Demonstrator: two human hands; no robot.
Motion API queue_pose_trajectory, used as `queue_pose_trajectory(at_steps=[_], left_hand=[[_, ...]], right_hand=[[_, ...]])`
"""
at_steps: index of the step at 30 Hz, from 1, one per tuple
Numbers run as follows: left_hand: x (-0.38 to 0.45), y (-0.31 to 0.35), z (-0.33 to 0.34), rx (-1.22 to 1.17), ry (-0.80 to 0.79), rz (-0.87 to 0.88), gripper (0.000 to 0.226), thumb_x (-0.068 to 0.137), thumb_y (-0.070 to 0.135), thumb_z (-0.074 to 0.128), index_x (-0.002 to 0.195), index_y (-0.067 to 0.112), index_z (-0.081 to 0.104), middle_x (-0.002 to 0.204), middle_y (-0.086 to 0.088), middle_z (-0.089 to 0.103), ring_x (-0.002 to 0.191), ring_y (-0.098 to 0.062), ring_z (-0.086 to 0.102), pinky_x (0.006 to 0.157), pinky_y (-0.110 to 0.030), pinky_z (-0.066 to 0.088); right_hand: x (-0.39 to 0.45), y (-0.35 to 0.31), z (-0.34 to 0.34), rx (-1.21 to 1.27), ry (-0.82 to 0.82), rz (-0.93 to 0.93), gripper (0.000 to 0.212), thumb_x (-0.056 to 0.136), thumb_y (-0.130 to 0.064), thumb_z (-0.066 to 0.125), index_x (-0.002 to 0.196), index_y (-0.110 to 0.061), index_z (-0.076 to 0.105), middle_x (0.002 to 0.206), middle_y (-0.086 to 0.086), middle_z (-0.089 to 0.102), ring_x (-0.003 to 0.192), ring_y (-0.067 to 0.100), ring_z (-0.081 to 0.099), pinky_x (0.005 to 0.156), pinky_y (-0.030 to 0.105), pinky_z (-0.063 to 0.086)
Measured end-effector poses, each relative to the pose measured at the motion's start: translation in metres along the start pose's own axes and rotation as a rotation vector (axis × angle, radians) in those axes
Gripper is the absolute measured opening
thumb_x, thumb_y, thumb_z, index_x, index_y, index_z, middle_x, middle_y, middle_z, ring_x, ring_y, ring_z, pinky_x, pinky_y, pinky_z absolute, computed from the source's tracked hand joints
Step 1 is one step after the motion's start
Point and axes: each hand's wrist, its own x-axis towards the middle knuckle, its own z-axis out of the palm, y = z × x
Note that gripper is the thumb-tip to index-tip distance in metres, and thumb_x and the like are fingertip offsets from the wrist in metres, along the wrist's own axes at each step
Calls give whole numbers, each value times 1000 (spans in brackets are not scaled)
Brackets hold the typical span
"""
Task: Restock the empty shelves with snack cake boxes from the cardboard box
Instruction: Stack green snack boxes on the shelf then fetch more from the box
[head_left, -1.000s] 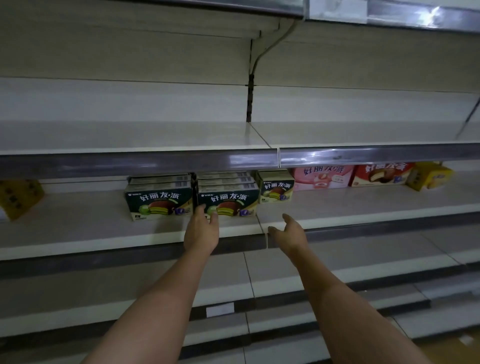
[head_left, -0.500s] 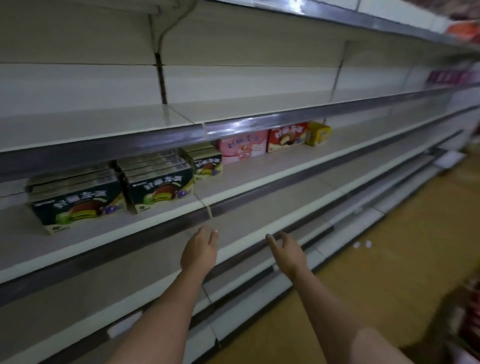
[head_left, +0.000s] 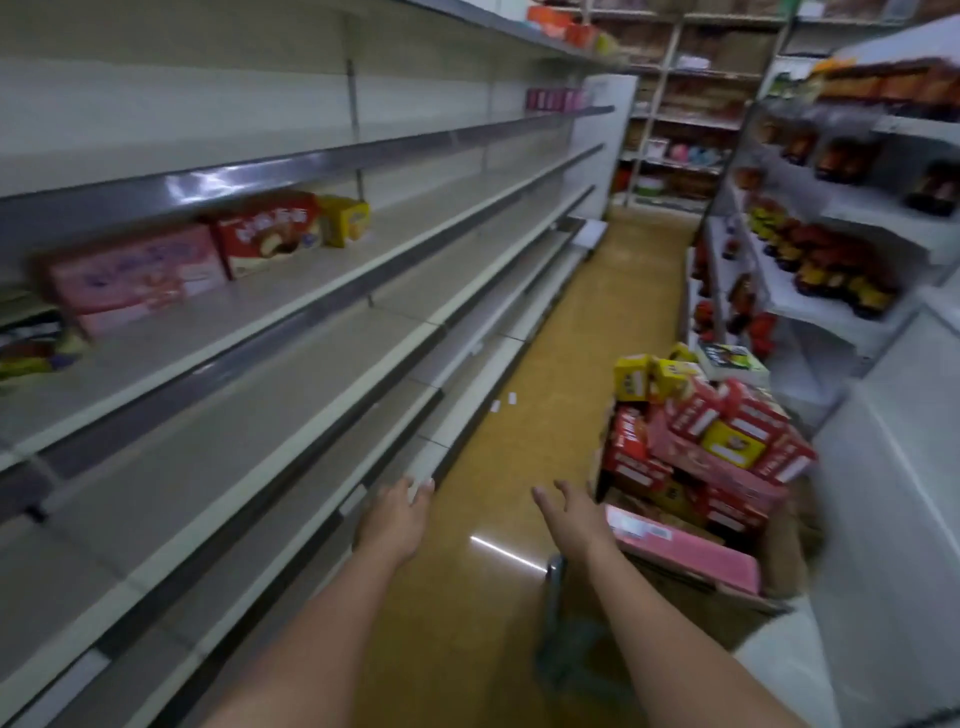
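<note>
Print on the pink box (head_left: 137, 278) and red box (head_left: 267, 234) on the shelf (head_left: 291, 312) is blurred, unreadable. Both the left hand (head_left: 397, 514) and right hand (head_left: 571, 517), fingers loose and holding nothing, have left the shelf, now reaching toward the cardboard box (head_left: 779, 566) heaped with snack cake boxes (head_left: 727, 431).

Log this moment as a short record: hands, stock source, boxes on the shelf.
left hand: open, holds nothing, over the aisle floor
right hand: open, holds nothing, beside the cardboard box
cardboard box: heaped with red, pink and yellow snack boxes
shelf: pink box, red box, yellow box in a row
</note>
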Motion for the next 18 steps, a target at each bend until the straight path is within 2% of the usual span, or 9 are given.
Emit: queue_pose_trajectory(at_steps=[4,9,11,16,18], left_hand=[[-6,67,56,56,-70,75,55,99,50,30,142,17,41,147,-9,37,133,-28,36,108,-43,35],[-12,133,111,83,-137,141,57,98,52,30,143,18,39,149,-7,33,136,-27,32,110,-42,32],[-10,154,132,97,-145,144,56,98,52,32,143,19,39,150,-7,33,137,-27,32,111,-41,32],[-2,193,177,118,-196,136,55,98,52,33,143,22,38,148,-8,36,136,-27,33,109,-44,34],[4,203,191,90,-213,140,56,97,54,35,143,23,38,147,-7,37,136,-27,34,107,-45,36]], right_hand=[[11,62,-61,-1,102,83,61,96,-53,41,144,-16,37,145,6,45,131,26,43,107,42,37],[30,128,-127,-1,167,175,62,94,-58,38,144,-20,37,143,3,46,132,25,42,107,45,37],[37,148,-148,6,196,197,61,94,-59,37,142,-22,40,141,2,48,130,25,45,106,48,38],[53,179,-187,-34,274,227,50,93,-60,36,126,-26,51,124,-1,60,115,24,56,96,45,47],[62,183,-197,-13,285,236,45,94,-57,38,124,-25,52,124,0,60,116,25,54,96,43,47]])
